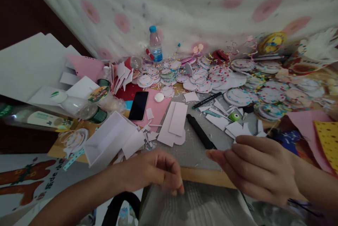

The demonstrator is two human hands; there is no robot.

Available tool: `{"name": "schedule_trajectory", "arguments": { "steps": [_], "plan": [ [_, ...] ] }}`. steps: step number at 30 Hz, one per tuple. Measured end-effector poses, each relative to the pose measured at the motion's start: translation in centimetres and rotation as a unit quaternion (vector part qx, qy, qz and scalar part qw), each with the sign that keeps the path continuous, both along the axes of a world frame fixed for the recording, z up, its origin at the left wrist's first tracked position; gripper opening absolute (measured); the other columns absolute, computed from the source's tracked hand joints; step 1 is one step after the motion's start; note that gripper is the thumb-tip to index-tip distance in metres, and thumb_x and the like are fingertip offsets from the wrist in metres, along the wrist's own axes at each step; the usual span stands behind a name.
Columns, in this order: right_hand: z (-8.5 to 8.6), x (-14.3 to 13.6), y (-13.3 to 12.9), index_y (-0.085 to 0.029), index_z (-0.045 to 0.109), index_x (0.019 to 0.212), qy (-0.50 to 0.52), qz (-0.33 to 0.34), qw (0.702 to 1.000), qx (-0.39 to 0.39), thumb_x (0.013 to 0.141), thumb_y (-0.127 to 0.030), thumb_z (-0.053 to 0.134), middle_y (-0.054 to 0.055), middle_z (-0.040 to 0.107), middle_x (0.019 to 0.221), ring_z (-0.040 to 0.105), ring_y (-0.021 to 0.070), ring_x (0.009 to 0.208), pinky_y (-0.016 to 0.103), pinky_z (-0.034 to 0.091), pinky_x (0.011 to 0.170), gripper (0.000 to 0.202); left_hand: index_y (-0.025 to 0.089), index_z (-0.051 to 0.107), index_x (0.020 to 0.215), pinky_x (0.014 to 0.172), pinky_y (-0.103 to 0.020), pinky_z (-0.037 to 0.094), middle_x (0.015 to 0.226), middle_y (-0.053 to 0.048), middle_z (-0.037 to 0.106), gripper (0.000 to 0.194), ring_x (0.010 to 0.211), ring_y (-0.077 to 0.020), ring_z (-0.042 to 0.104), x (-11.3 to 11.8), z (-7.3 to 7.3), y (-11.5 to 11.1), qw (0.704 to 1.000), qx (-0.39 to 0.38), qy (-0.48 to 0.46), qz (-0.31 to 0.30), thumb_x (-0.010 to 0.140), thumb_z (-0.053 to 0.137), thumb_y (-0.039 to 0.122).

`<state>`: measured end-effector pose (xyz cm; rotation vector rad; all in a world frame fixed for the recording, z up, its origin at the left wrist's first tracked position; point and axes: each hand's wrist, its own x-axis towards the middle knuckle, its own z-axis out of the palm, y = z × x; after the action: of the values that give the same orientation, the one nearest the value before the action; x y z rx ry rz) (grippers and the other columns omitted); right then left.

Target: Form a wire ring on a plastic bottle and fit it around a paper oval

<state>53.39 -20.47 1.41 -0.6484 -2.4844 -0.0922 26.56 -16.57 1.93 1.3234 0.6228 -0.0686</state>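
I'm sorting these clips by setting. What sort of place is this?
Probably a small craft workspace, perhaps at home: paper scraps litter a grey mat, and decorated white discs are piled behind.

the palm of the bare right hand [260,169] is hidden; the clear white-labelled plastic bottle [42,118] is blurred.

wooden table [206,176] bearing: gray mat [182,157] | white box [105,138] | water bottle [156,48] | paper discs [239,97]
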Motion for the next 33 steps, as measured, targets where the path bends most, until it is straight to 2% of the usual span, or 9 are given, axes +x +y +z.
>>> {"name": "schedule_trajectory", "arguments": {
  "steps": [2,4,8,11,14,18,24,29,33],
  "plan": [
    [-0.9,0.1,0.4,-0.029,0.061,0.088,0.032,-0.010,0.996,-0.083,0.088,-0.007,0.055,-0.001,0.061,0.067,0.053,0.0153,0.058,0.033,0.034,0.046,0.022,0.017,0.056,0.071,0.050,-0.020,0.043,0.069,0.000,0.065,0.020,0.058,-0.0090,0.056,-0.1,0.1,0.0,0.987,0.153,0.024,0.036,0.088,0.053,0.026],
    [-1.6,-0.1,0.6,-0.026,0.057,0.097,0.083,-0.021,0.974,-0.210,0.089,-0.018,0.058,0.000,0.060,0.071,0.053,0.0150,0.063,0.030,0.039,0.051,0.012,0.016,0.059,0.072,0.053,-0.021,0.043,0.068,0.000,0.061,0.019,0.062,-0.0105,0.055,-0.4,0.5,0.2,0.921,0.378,0.038,0.084,0.088,0.053,0.022],
    [-1.9,-1.1,1.3,-0.020,0.051,0.105,0.173,-0.058,0.812,-0.554,0.093,-0.040,0.049,0.003,0.057,0.085,0.052,0.0128,0.071,0.024,0.044,0.058,0.024,0.014,0.064,0.077,0.057,-0.028,0.042,0.066,-0.002,0.059,0.022,0.064,-0.0145,0.053,-1.0,1.5,0.8,0.658,0.753,0.016,0.009,0.090,0.047,0.012],
    [-2.0,-2.0,2.0,-0.017,0.056,0.093,0.179,-0.012,0.682,-0.709,0.095,-0.049,0.040,0.002,0.055,0.081,0.049,0.0112,0.068,0.021,0.038,0.052,0.036,0.010,0.067,0.087,0.057,-0.032,0.041,0.073,-0.004,0.066,0.021,0.068,-0.0173,0.056,-1.2,1.9,1.2,0.498,0.862,-0.015,-0.093,0.089,0.046,0.010],
    [-2.7,-2.6,2.5,-0.015,0.055,0.080,0.183,0.030,0.623,-0.760,0.088,-0.049,0.054,-0.003,0.048,0.070,0.042,0.0077,0.061,0.020,0.032,0.052,0.035,0.010,0.068,0.090,0.058,-0.032,0.040,0.085,-0.006,0.070,0.026,0.073,-0.0175,0.058,-1.4,1.9,1.4,0.440,0.887,-0.035,-0.136,0.091,0.042,0.012],
    [-4.0,-2.9,2.5,-0.016,0.051,0.071,0.191,0.044,0.597,-0.778,0.081,-0.049,0.063,-0.007,0.040,0.063,0.032,0.0059,0.055,0.020,0.026,0.050,0.037,0.011,0.069,0.090,0.060,-0.032,0.041,0.090,-0.005,0.071,0.025,0.076,-0.0167,0.058,-1.4,1.6,1.3,0.425,0.891,-0.046,-0.154,0.092,0.043,0.014],
    [-4.0,-2.6,2.2,-0.018,0.044,0.067,0.183,0.028,0.619,-0.763,0.081,-0.048,0.062,-0.008,0.036,0.061,0.030,0.0063,0.054,0.020,0.023,0.048,0.039,0.009,0.066,0.090,0.062,-0.031,0.045,0.080,-0.005,0.071,0.026,0.074,-0.0167,0.060,-1.3,1.0,1.2,0.490,0.864,-0.053,-0.102,0.092,0.040,0.009],
    [-3.2,-2.2,1.8,-0.019,0.042,0.068,0.122,0.007,0.752,-0.648,0.090,-0.040,0.053,-0.008,0.034,0.060,0.029,0.0076,0.054,0.021,0.023,0.047,0.032,0.011,0.064,0.084,0.061,-0.030,0.046,0.072,-0.005,0.065,0.023,0.067,-0.0166,0.056,-1.0,0.7,1.2,0.575,0.813,-0.021,-0.090,0.090,0.042,0.007],
    [-2.8,-1.9,1.2,-0.017,0.052,0.076,0.023,0.005,0.913,-0.406,0.097,-0.023,0.041,-0.002,0.048,0.067,0.042,0.0106,0.060,0.025,0.029,0.053,0.025,0.014,0.063,0.079,0.062,-0.027,0.045,0.072,-0.003,0.061,0.022,0.070,-0.0148,0.054,-1.1,0.0,1.0,0.735,0.677,-0.003,-0.037,0.089,0.045,0.007]
  ]
}}
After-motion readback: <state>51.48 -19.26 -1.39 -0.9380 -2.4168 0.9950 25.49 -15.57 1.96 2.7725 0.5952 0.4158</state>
